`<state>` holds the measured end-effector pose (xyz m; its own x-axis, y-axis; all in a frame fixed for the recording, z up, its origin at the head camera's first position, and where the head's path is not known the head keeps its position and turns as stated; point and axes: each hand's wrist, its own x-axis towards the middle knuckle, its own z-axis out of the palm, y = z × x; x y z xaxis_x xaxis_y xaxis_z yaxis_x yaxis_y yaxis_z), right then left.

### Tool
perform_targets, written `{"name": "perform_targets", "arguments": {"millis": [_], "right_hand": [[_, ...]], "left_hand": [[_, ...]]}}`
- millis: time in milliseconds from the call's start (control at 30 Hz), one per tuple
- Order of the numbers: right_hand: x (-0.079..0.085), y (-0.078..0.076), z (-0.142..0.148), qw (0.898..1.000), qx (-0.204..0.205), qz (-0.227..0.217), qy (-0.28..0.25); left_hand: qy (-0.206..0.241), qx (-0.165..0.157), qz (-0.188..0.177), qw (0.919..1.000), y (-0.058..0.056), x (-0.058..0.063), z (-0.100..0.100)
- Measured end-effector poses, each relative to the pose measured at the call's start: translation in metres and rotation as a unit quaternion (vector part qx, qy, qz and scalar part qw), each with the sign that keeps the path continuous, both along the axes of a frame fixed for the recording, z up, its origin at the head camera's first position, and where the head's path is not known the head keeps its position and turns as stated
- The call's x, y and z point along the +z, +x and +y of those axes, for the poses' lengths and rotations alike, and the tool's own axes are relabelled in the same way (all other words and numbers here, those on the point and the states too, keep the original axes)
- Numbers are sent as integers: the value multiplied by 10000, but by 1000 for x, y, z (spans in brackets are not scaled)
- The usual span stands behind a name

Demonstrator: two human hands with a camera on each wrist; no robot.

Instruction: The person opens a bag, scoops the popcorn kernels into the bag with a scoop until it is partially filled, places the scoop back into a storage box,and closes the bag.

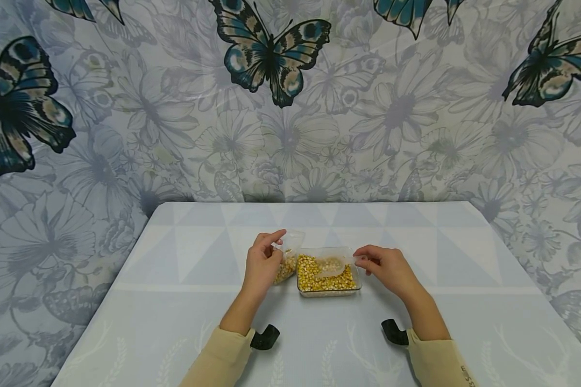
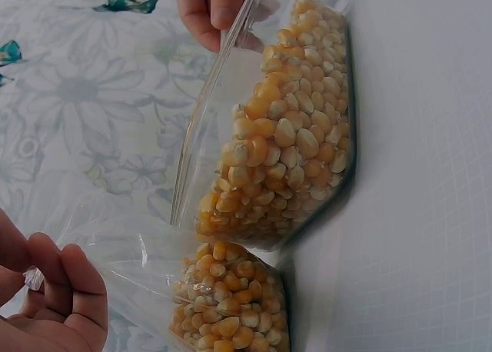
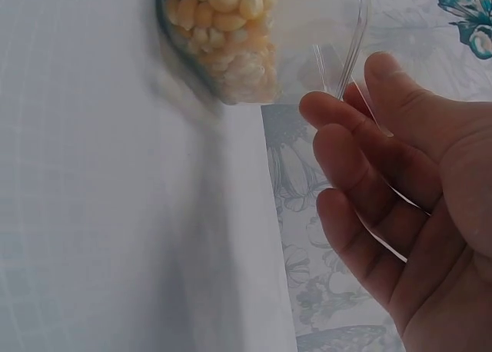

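A clear rectangular glass container (image 1: 328, 294) holds yellow corn kernels (image 1: 310, 271). A transparent scoop (image 1: 330, 266) with kernels in its bowl lies over the corn, its handle reaching past the right rim. My right hand (image 1: 387, 269) pinches that handle between thumb and fingers, right beside the rim. To the container's left stands a clear plastic bag (image 2: 138, 252), partly filled with corn kernels (image 2: 231, 302). My left hand (image 1: 263, 260) grips the bag's upper edge with curled fingers, and the bag's filled bottom sits against the container's left end.
A white and pale grey patterned table (image 1: 319, 333) lies beneath everything. Behind its far edge hangs a floral cloth (image 1: 290, 140) with blue butterflies. A black wrist-worn device (image 1: 265, 338) sticks out from the left sleeve, and another black device (image 1: 394, 332) from the right.
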<state>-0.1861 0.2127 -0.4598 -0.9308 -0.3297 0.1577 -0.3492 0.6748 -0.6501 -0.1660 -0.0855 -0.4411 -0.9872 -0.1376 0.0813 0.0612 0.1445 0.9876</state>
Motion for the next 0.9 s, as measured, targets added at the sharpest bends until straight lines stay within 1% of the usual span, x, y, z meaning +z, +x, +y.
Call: {"name": "perform_targets", "arguments": {"millis": [200, 467, 567, 633, 767, 800, 833, 900], "right_hand": [[-2, -1, 0, 10000, -64, -12, -34], [-10, -4, 2, 9994, -196, 194, -226], [-12, -4, 3, 9991, -185, 97, -375], [-12, -4, 4, 9988, -182, 14, -447], [-12, -5, 5, 9983, -201, -149, -518], [-12, -5, 5, 9982, -212, -190, -533], [-12, -5, 5, 9980, -224, -230, -550], [-12, -5, 5, 9974, -242, -308, -600]], "left_hand": [[22, -12, 2, 10000, 0, -1, -1], [38, -38, 6, 10000, 0, -1, -1], [61, -58, 12, 10000, 0, -1, 0], [33, -37, -36, 10000, 3, 6, 1], [-11, 7, -85, 10000, 3, 9, 2], [-25, 19, -100, 9999, 3, 9, 2], [-17, 18, -86, 10000, 1, 4, 2], [46, -18, -26, 10000, 0, 0, 1]]}}
